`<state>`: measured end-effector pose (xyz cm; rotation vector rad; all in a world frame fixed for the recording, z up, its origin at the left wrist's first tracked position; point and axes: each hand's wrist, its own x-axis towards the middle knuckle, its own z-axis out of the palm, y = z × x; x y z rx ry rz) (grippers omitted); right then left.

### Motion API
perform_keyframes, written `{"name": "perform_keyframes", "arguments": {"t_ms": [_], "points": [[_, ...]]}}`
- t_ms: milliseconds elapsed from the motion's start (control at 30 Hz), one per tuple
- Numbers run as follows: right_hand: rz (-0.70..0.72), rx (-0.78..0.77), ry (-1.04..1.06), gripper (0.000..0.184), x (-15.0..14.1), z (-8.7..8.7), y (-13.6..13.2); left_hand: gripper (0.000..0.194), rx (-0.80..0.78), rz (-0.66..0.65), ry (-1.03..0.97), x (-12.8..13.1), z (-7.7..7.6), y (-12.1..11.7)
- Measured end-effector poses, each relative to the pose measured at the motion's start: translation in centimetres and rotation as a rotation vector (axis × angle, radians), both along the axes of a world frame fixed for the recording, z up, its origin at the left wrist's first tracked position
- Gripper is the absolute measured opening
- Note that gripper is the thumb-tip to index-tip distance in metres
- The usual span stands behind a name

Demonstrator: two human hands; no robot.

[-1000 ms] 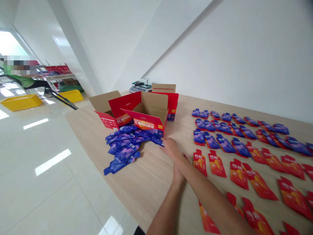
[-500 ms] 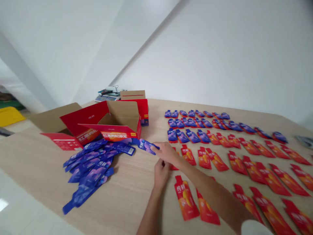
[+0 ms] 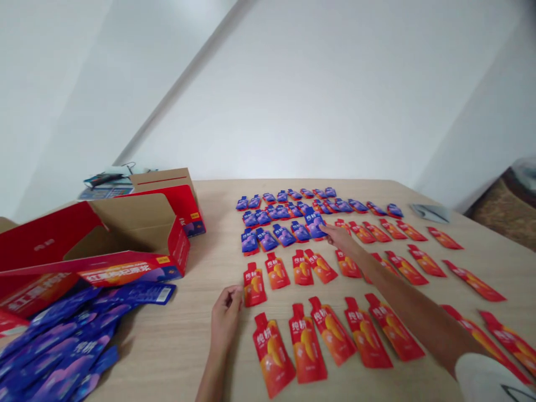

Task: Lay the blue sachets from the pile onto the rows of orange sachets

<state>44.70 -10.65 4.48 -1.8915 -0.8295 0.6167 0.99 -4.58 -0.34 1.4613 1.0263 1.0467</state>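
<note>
Blue pouch in right hand

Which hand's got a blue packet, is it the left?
No, the right hand holds a blue packet; the left hand is beside a red packet.

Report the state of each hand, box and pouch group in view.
Right hand, gripping a blue pouch
Left hand, loosely curled beside a red pouch
Front box, open
Rear box, flap up
Blue pile, heaped
Laid-out blue pouches, in rows
Other red pouches, spread out
</note>
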Motion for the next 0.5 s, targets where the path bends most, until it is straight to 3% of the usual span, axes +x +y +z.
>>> {"name": "perform_keyframes", "arguments": {"t_ms": [300, 500], "points": [[0.051, -0.173, -0.145, 0.037, 5.0, -2.4, 1.2, 0.062, -0.077, 0.033, 0.020, -0.1, 1.0, -0.1], [0.073, -0.213, -0.303, 0.041, 6.6, -3.0, 2.2, 0.064, -0.132, 0.044, -0.011, -0.4, -0.3, 0.7]]}}
